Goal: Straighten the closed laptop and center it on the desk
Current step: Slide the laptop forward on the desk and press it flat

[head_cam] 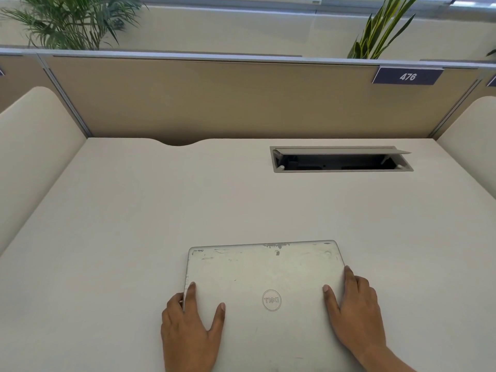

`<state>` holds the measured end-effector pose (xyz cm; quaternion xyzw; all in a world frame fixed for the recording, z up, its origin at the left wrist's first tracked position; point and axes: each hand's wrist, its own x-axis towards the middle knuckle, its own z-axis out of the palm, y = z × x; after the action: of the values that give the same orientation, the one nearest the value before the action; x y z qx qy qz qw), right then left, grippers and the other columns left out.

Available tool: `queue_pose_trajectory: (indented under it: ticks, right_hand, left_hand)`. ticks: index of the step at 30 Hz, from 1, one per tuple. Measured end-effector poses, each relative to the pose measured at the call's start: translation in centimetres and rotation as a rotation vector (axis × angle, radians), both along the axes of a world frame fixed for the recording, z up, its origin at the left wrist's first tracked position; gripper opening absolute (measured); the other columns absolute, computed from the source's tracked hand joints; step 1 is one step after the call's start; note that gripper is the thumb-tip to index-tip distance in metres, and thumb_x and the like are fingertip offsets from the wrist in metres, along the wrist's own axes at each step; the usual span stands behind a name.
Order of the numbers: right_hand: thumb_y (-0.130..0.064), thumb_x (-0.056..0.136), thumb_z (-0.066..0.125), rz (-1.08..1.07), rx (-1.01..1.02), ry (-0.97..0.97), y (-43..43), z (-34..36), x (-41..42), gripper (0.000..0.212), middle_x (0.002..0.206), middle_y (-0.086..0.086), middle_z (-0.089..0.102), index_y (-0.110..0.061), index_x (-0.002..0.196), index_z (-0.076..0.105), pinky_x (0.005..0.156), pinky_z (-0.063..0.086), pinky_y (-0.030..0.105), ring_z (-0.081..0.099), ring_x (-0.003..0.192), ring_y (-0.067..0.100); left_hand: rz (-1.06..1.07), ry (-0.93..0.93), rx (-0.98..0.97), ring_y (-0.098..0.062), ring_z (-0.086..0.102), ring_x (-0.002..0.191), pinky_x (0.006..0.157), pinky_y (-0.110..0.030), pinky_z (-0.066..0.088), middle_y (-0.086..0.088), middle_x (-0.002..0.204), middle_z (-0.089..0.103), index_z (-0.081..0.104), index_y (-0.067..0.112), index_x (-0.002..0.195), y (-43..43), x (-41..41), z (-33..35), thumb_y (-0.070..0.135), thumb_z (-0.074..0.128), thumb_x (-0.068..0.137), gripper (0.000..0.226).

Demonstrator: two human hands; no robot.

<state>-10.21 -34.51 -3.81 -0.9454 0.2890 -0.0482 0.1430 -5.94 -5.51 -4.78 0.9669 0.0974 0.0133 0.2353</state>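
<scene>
Both grips, left hand (190,331) and right hand (354,310), clasp the Dell-badged laptop (263,272) by its sides, facing sign (407,76) 476.

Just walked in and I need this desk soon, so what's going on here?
A person holds a closed silver laptop by its two sides: the left hand at the left edge, the right hand at the right edge, thumbs lying on the lid. The laptop lies flat near the front of the desk, turned slightly askew. An open cable box sits at the desk's back right.
</scene>
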Motion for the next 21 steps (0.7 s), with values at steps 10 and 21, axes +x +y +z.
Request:
queue_pose_trajectory:
  ticks: [10,21]
  right_hand:
    - [-0.053,0.086,0.047,-0.010,0.034,0.015,0.3,0.1,0.0,0.070,0.119,0.009,0.050,-0.011,0.141,0.034,0.080,0.048,0.040,0.048,0.101,0.028]
    - [-0.048,0.084,0.057,-0.084,0.389,0.092,-1.4,1.5,2.2,0.068,0.124,0.017,0.046,-0.024,0.140,0.027,0.095,0.040,0.048,0.042,0.120,0.036]
  left_hand:
    - [0.178,0.142,-0.330,-0.033,0.042,0.127,0.105,-0.047,0.037,-0.014,0.134,0.050,0.043,0.013,0.142,0.0,0.9,1.3,0.047,0.085,0.060,0.099]
    - [0.283,0.312,-0.448,-0.040,0.044,0.123,0.098,-0.049,0.043,-0.019,0.128,0.051,0.043,0.017,0.135,0.3,3.5,2.0,0.035,0.094,0.045,0.105]
